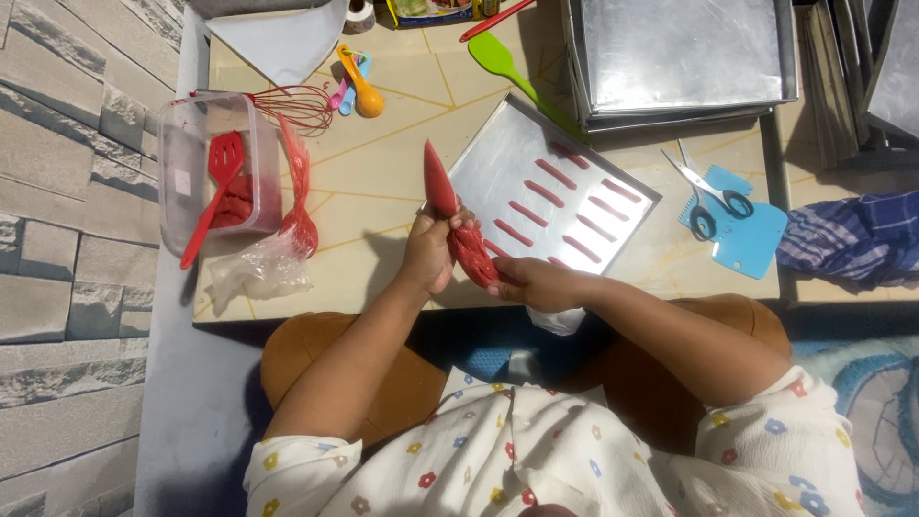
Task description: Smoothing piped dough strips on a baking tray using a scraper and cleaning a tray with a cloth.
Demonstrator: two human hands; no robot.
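While the red piping bag [458,222] sits gripped between both hands, left hand [428,255] closed on its upper part and right hand [532,283] closed near its lower end, the metal tray [498,163] with red piped strips [565,196] lies at two o'clock on the table [383,191].

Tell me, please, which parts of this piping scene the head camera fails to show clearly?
- Piping bag tip: hidden between left hand and right hand.
- Baking tray near corner: covered by the hands.
- Red batter in the plastic tub: blurred by cloudy walls.
- Stacked trays: cut off by the top edge.
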